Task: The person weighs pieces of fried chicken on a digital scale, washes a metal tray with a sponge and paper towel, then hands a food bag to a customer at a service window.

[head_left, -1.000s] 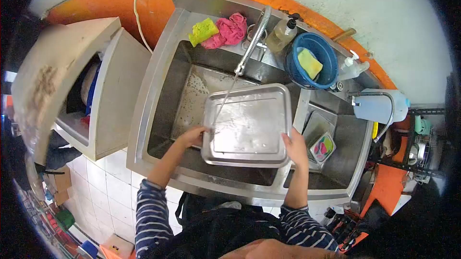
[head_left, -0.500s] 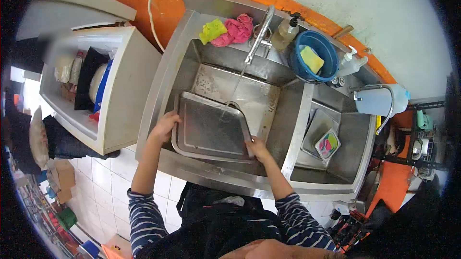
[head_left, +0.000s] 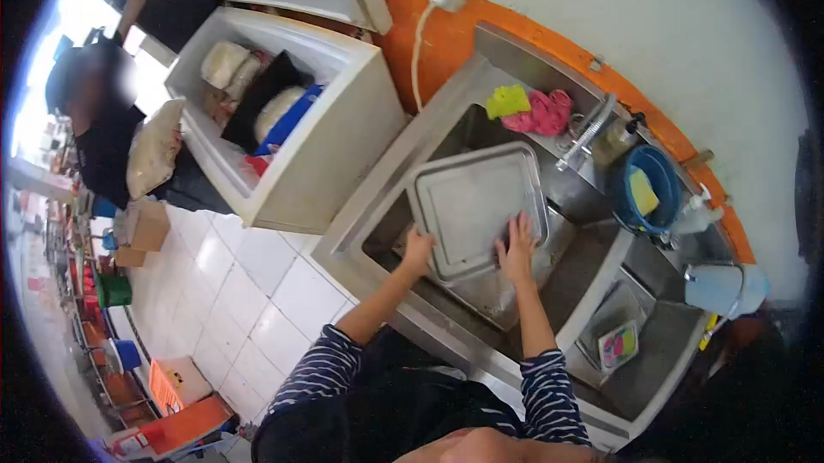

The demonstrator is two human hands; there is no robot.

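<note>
A rectangular metal tray with a raised rim is held tilted over the large basin of a steel sink. My left hand is closed on the tray's left edge. My right hand lies on the tray's face near its lower right side, fingers stretched out and apart. Above the tray, the flexible faucet arches from the back of the sink. Beside it lie a pink cloth and a yellow-green cloth.
A blue bucket holding a yellow sponge stands right of the faucet. In the smaller basin lies a container with colourful contents. On the left, an open chest freezer holds bags; a person stands beside it with a filled bag.
The view has swung left, bringing the person at the freezer into sight. My right hand has moved from the tray's right edge onto its face. The tray sits at a different tilt.
</note>
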